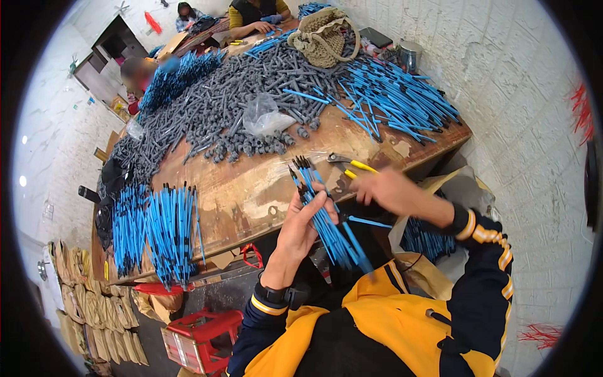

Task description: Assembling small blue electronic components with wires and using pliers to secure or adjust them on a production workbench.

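The biggest thing is the wooden table [207,188], brown and worn, with pale patches. On it spreads a huge heap of gray plastic parts [220,88]. Near its far edge is a person [246,19] with yellow sleeves, one hand on the table. To the right of the gray parts is a big messy pile of blue sticks [402,97] with black ends. At the table's left end, more blue sticks lie side by side in two bunches [169,232]. A red stool [202,339] stands on the floor below. A tan woven bag [321,39] sits at the back, next to the gray heap.

A smaller bunch of blue sticks [326,226] is in the left hand [300,227], near the front edge of the table. The left fingers are wrapped around it, with the thumb across the front. The black tips point up and away. The right hand [394,193] is blurry, so I cannot tell if its fingers are gripping anything. A clear plastic bag [262,114] lies on the gray parts. The smallest is a pair of pliers with yellow handles [348,165], right by the right hand.
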A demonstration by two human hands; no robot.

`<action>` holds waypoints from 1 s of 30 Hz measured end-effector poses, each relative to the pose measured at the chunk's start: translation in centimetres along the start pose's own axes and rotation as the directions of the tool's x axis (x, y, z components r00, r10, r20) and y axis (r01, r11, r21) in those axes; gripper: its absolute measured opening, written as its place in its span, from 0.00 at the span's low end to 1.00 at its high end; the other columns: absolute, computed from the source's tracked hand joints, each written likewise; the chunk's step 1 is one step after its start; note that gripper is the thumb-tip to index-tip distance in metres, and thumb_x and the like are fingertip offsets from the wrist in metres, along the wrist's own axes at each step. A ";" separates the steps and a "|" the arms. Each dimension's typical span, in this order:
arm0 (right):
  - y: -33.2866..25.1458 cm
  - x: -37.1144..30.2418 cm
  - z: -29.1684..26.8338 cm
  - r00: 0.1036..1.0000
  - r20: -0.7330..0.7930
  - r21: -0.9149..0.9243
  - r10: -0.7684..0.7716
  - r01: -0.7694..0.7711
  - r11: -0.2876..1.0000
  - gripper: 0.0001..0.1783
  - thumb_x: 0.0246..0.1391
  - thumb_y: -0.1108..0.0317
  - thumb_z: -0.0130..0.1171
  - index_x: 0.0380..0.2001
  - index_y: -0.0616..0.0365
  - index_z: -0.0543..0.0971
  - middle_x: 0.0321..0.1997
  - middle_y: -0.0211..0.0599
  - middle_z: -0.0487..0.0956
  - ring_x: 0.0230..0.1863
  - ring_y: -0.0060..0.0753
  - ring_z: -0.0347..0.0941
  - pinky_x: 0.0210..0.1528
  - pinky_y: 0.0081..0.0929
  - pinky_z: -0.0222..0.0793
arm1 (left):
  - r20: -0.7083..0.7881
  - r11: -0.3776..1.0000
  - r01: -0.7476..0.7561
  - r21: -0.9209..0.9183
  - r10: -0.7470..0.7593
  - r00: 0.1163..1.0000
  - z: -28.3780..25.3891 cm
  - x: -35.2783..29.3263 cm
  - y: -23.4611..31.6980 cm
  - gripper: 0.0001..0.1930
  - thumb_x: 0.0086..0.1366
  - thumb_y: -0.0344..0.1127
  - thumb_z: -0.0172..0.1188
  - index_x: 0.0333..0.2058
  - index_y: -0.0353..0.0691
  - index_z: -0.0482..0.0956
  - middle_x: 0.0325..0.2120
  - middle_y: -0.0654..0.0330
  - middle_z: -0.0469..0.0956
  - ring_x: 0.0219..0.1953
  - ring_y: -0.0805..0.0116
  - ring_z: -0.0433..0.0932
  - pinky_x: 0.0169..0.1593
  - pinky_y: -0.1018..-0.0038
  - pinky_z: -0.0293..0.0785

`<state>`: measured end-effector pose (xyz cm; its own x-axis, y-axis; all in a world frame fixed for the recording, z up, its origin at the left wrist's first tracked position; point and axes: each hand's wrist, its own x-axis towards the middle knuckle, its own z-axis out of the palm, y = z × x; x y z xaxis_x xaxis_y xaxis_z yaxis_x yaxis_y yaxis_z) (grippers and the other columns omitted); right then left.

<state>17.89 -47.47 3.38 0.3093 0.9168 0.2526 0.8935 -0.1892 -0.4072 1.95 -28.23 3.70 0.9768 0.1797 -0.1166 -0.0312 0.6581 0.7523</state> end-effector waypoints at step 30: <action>10.1 15.0 -4.8 0.907 -0.420 -0.568 0.016 -0.277 0.775 0.05 0.50 0.71 0.53 0.29 0.57 0.77 0.26 0.49 0.79 0.29 0.50 0.79 0.28 0.43 0.73 | -0.127 0.999 0.006 -0.049 -0.013 0.992 -3.3 -1.0 1.6 0.11 0.68 0.34 0.60 0.48 0.43 0.75 0.34 0.59 0.81 0.35 0.69 0.81 0.35 0.77 0.74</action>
<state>33.10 -37.34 7.23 0.4318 0.6809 0.5915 0.7918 -0.6002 0.1130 0.23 -24.91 2.90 0.9423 0.2627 -0.2074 -0.0352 0.6940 0.7191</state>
